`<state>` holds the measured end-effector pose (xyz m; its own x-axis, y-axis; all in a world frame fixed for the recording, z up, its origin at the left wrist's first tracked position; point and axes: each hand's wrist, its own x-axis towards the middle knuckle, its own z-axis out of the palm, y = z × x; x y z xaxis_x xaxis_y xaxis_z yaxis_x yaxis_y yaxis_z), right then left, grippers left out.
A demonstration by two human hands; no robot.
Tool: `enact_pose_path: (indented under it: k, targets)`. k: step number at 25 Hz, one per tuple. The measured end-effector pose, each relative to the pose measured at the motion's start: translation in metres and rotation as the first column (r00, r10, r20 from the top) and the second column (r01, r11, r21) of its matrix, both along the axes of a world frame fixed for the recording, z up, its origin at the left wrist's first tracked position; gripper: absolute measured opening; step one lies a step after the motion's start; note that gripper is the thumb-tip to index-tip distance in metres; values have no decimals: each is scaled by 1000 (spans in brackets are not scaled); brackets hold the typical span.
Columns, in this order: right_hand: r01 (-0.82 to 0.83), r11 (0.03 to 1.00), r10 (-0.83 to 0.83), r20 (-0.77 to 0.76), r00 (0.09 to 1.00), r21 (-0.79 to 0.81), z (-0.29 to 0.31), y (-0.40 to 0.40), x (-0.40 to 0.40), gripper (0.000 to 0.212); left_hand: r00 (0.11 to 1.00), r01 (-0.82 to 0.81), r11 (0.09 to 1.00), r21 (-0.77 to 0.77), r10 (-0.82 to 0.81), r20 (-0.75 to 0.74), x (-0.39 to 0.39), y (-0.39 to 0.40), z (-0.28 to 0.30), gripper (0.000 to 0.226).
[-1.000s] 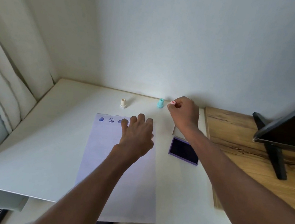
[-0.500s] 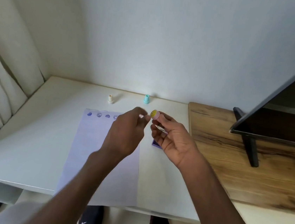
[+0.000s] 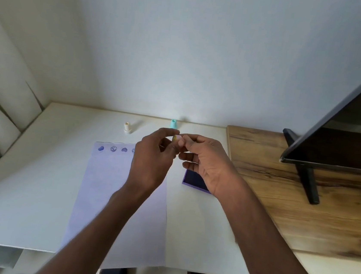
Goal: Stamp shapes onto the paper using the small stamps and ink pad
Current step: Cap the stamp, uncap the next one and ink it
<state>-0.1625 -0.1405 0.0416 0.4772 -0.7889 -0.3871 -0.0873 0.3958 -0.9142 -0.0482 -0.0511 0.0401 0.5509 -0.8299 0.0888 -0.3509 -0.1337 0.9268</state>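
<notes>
Pinching a small pink stamp with a yellow face (image 3: 176, 139) between both sets of fingertips, right hand (image 3: 206, 162) and left hand (image 3: 153, 159) meet above the white paper sheet (image 3: 121, 197). Purple ink pad (image 3: 193, 180) lies just right of the sheet, partly under the right hand. Cream stamp (image 3: 127, 127) and teal stamp (image 3: 173, 123) stand beyond the sheet. Four blue prints (image 3: 112, 149) line its far edge.

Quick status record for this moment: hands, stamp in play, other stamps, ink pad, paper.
left hand: raised over the paper, fingertips pinching the pink stamp
right hand: pinches the pink stamp from the other side
other stamps: cream stamp and teal stamp, upright near the wall
ink pad: open, right of the paper, partly hidden by the right hand
paper: row of blue prints along the top edge
</notes>
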Motion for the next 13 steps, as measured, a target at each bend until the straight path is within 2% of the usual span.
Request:
enact_pose_path:
  k: [2,6,13]
  targets:
    - [33,999,-33,-10,999,8,-2,3,3,21,1000,-14,1000,0,14,4,6,-1,-2,24]
    - [32,999,-31,39,999,-25,-4,3,5,10,995,-24,999,-35,20,-93,8,0,-1,13]
    - [64,994,-61,32,998,-87,-9,3,7,15,974,9,997,-71,-25,-226,11,-3,-3,8]
